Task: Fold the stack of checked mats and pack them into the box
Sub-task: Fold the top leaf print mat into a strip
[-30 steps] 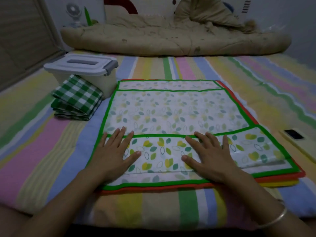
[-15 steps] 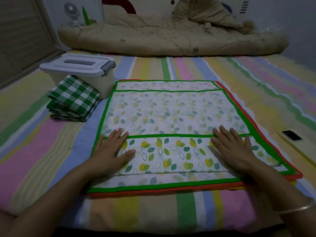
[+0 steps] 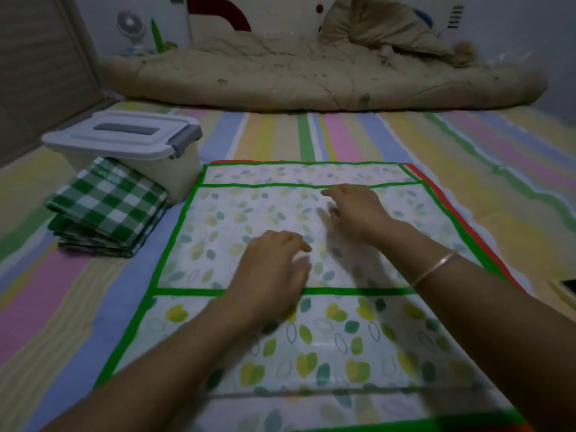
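At the far left we are seeing a brown wooden wall (image 3: 37,73), and next to it, far back, a small white fan (image 3: 131,29) is standing. Nearer to us the box (image 3: 124,141) is sitting on the bed. It is white with a grey handle and a grey clasp, and its lid is lying closed on it. The stack of checked mats (image 3: 106,204), green and white and already folded, is leaning against the near side of the box and touching it. Its lower edge is resting on the striped sheet (image 3: 467,157).

Just beside the box the leaf-printed mat (image 3: 218,219) is lying flat, with a green border. A near band with brighter leaves is lying next to a paler middle field.

Our left hand (image 3: 274,263) is hanging palm down over this middle field. Its fingers (image 3: 299,247) are loosely bent and released, grasping nothing.

Our right hand (image 3: 358,213) is reaching farther, close to the far green border line, with the fingers stretched out and also released. Both hands are blurred, so we cannot tell if they are touching the mat.

A thin bangle (image 3: 433,266) is sitting on the right wrist. Both forearms are covering parts of the near band.

The red edge of another mat (image 3: 436,194) is showing from under the leaf-printed mat along its right and far sides. At the right edge a dark flat object (image 3: 568,286) is cut off by the frame, and we cannot name it.

Across the far side of the bed a beige quilt (image 3: 311,76) is lying rolled, with a pillow (image 3: 380,29) of the same colour on it. The sheet is showing pink, blue, yellow and green stripes, and the room is dim.
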A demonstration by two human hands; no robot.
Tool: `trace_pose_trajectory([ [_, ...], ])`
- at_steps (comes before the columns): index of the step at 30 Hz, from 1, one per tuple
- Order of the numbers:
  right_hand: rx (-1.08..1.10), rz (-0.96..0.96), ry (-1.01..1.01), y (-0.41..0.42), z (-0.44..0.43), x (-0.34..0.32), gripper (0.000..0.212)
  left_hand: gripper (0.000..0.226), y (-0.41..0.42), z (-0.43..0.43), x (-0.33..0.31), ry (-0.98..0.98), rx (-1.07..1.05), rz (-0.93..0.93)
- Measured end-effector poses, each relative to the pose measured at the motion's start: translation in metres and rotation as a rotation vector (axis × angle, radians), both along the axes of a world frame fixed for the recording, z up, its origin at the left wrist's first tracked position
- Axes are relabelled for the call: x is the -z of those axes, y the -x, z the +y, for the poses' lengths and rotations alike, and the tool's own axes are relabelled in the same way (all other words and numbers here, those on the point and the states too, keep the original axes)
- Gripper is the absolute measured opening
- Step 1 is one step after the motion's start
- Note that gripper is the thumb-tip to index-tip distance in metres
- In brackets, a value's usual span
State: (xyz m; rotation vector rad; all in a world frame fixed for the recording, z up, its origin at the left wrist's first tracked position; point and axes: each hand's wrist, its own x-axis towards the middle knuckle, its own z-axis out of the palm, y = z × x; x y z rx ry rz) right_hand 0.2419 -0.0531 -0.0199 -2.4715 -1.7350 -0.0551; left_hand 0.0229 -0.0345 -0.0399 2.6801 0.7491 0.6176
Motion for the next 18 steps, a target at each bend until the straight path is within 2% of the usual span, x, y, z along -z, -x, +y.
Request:
trace_pose_trajectory([
  [2,-0.009,-0.011,0.055,-0.008,0.022,-0.003,0.050,0.031,-0.008,-0.002,0.016,-0.055,0.024,0.024],
  [7,0.053,-0.013,0.241,-0.026,0.052,-0.002,0.071,0.027,-0.007,-0.003,0.051,-0.014,-0.011,-0.108],
  [10,0.068,0.005,0.238,-0.030,0.057,0.006,0.077,0.028,-0.008,-0.007,0.053,-0.045,0.000,-0.140],
  [13,0.052,-0.101,0.211,-0.032,0.058,0.005,0.080,0.030,-0.009,-0.007,0.053,-0.069,0.000,-0.150],
  [16,0.031,-0.212,0.171,-0.032,0.057,-0.004,0.074,0.037,-0.009,-0.008,0.059,-0.086,-0.043,-0.092],
  [18,0.020,-0.237,0.068,-0.031,0.053,-0.012,0.058,0.048,-0.010,-0.007,0.062,-0.076,-0.092,-0.022],
])
